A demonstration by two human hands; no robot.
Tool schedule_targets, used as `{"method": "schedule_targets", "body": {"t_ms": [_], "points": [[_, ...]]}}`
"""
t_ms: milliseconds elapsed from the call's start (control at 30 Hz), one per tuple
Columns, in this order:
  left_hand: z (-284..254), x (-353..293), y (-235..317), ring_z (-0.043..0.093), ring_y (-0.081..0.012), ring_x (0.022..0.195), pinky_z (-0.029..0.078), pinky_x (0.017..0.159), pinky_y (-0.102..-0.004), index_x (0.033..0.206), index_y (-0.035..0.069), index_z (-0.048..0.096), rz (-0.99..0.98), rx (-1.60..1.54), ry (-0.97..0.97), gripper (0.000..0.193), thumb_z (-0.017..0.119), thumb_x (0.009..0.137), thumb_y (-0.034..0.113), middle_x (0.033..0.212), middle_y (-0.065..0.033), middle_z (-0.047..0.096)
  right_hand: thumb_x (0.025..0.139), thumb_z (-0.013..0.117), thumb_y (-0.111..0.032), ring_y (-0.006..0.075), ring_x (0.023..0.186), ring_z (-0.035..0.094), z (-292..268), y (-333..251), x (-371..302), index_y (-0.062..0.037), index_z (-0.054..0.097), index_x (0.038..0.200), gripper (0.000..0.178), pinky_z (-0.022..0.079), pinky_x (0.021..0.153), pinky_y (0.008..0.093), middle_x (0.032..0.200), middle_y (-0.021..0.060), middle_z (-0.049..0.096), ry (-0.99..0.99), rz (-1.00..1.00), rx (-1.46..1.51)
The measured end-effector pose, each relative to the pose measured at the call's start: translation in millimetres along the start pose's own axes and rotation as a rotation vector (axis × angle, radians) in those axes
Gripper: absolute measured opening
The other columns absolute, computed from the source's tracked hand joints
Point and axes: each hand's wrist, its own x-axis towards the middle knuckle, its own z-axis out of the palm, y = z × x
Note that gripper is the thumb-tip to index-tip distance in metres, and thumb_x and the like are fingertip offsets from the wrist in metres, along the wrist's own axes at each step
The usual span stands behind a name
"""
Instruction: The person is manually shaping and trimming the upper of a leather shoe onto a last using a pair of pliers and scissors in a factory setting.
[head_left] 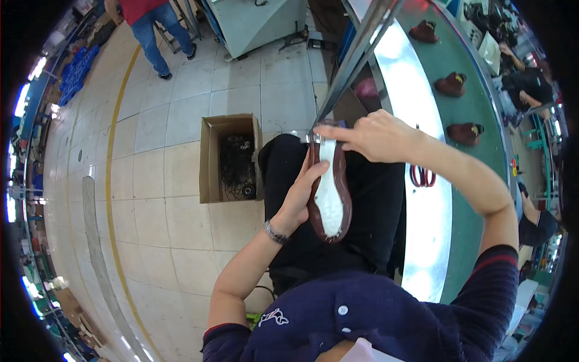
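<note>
A dark red shoe upper (330,193) lies sole side up over my lap, its white insole board facing me. My left hand (300,196) grips its left edge near the middle, thumb on the rim. My right hand (369,136) is closed on a small metal tool (315,138) pressed against the shoe's far tip, index finger stretched along it. A bracelet sits on my left wrist.
An open cardboard box (209,158) with dark scraps stands on the tiled floor to my left. To my right runs a green conveyor (476,96) carrying three dark red shoes (452,84), with red scissors (422,176) on its shiny edge. Other people stand and sit farther off.
</note>
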Motion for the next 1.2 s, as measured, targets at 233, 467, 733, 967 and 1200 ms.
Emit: {"method": "schedule_targets", "body": {"t_ms": [233, 467, 733, 967, 1200], "points": [[-1.4, -1.0, 10.4, 0.053, -0.0139, 0.116, 0.045, 0.098, -0.032, 0.154, 0.017, 0.018, -0.074, 0.078, -0.039, 0.073, 0.059, 0.095, 0.023, 0.136, -0.0046, 0.049, 0.098, 0.054, -0.027, 0.032, 0.057, 0.065, 33.4, -8.1, -6.4, -0.0294, 0.027, 0.151, 0.059, 0.054, 0.056, 0.0412, 0.062, 0.0145, 0.062, 0.074, 0.058, 0.254], [3.1, -4.5, 20.0, 0.054, -0.0156, 0.115, 0.048, 0.096, -0.0335, 0.151, 0.014, 0.024, -0.12, 0.122, -0.02, 0.074, 0.066, 0.091, 0.02, 0.129, -0.0049, 0.051, 0.094, 0.058, -0.021, 0.0316, 0.064, 0.068, 24.2, -21.4, -16.5, -0.0242, 0.028, 0.15, 0.064, 0.055, 0.058, 0.0391, 0.071, 0.0155, 0.067, 0.125, 0.008, 0.198], [-7.4, -10.2, 23.4, 0.054, -0.017, 0.117, 0.047, 0.098, -0.0348, 0.15, 0.013, 0.025, -0.195, 0.207, -0.021, 0.076, 0.068, 0.088, 0.013, 0.13, -0.0059, 0.051, 0.095, 0.056, -0.022, 0.032, 0.064, 0.067, 21.3, -34.9, -24.5, -0.0231, 0.027, 0.151, 0.063, 0.054, 0.059, 0.0418, 0.071, 0.0165, 0.065, 0.129, -0.007, 0.252], [-21.6, -32.8, -15.4, 0.053, -0.0242, 0.122, 0.045, 0.103, -0.0414, 0.151, 0.015, 0.023, -0.079, -0.327, -0.15, 0.065, 0.054, 0.098, 0.038, 0.134, -0.0114, 0.05, 0.096, 0.055, -0.023, 0.0338, 0.056, 0.061, 40.3, -35.6, -27.7, -0.0222, 0.031, 0.149, 0.058, 0.049, 0.054, 0.0437, 0.061, 0.015, 0.06, 0.062, 0.098, 0.353], [-0.8, -40.5, -30.9, 0.064, -0.0289, 0.104, 0.057, 0.086, -0.0449, 0.151, 0.016, 0.018, 0.013, -0.063, -0.01, 0.06, 0.047, 0.102, 0.034, 0.126, -0.0159, 0.054, 0.095, 0.056, -0.024, 0.0307, 0.055, 0.063, 13.9, -43.2, -30.2, -0.0235, 0.029, 0.151, 0.062, 0.051, 0.052, 0.0401, 0.066, 0.0142, 0.063, 0.163, 0.002, 0.323]]}}
